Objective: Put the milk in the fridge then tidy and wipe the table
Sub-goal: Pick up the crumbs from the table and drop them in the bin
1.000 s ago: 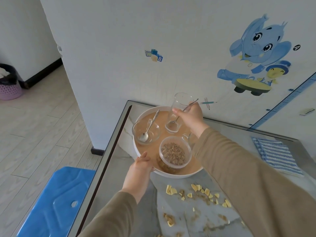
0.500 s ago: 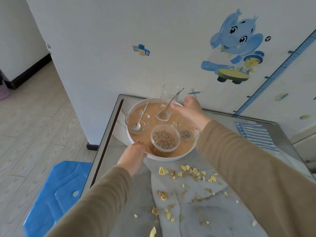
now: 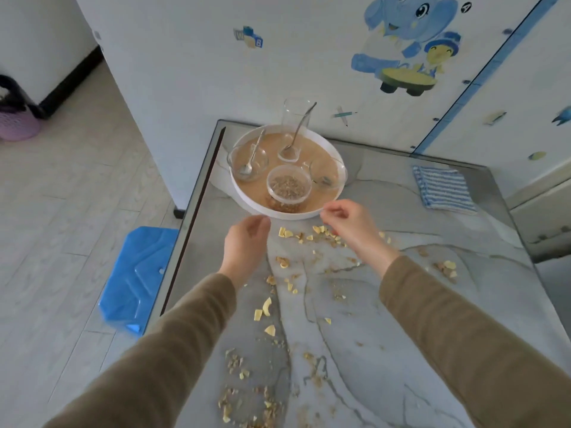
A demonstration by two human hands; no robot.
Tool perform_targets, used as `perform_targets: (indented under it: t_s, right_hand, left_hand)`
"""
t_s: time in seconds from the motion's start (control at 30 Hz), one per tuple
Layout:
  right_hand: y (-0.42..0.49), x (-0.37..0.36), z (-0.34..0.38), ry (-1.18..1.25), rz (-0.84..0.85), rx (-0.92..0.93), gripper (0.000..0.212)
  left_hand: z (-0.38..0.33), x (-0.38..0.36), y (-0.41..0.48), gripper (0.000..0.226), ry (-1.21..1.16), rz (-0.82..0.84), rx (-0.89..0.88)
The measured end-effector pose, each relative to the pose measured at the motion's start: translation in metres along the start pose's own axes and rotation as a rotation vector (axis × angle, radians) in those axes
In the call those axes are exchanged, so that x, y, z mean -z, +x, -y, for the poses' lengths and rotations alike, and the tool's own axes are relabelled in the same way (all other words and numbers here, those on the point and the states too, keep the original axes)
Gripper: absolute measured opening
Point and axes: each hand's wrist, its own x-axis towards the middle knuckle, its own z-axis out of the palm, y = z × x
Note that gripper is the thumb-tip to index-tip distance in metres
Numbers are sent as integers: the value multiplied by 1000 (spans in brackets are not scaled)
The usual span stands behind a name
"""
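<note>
Left sleeve (image 3: pixel 173 350): long, olive-brown, soft matte fabric, faint creases, cuff at wrist. Right sleeve (image 3: pixel 463 329): same colour, same cloth. Left hand (image 3: pixel 245 242), right hand (image 3: pixel 349 223): bare beyond cuffs.

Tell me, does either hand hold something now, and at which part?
Nothing is held; the left hand and right hand hover open by the tray's near rim.

Looks like somebody's home, probably the dining corner. A marble-look table (image 3: pixel 401 304) is pushed against a wall with a kids' cartoon elephant sticker (image 3: pixel 401 41). On it there's a tray (image 3: pixel 296 215) of glass bowls and spoons, scattered food crumbs (image 3: pixel 309 236) and a striped cloth (image 3: pixel 445 189). A blue plastic stool (image 3: pixel 139 273) sits on the pale wood-look floor (image 3: pixel 77 196), with a purple basket (image 3: pixel 18 128) off to the left.
</note>
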Motion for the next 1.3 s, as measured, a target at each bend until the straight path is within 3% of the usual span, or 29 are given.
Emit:
perform_targets:
  t_s: [0.27,0.37,0.57,0.7,0.87,1.07,1.3]
  right_hand:
    - [-72,-54,-55,-214,305,131,18]
    - [-83,-81,-64,-326,413,155,21]
    - [-92,-112,-68,-592,448,135,57]
    - [-91,-119,-70,-688,446,242,37]
    - [-87,-118,-74,-601,450,278,20]
    - [-96,-110,-59,-290,391,274,10]
    - [-129,-99,-34,-181,648,317,24]
  left_hand:
    - [52,15,-86,16,-495,-178,411]
    - [67,16,-105,22,-577,-259,456]
    - [78,13,-118,21,-647,-309,482]
    - [83,10,-122,22,-692,-320,492]
    - [88,10,-126,23,-694,-315,515]
    - [85,6,-116,25,-784,-250,572]
    - [81,-3,-99,33,-1128,-80,693]
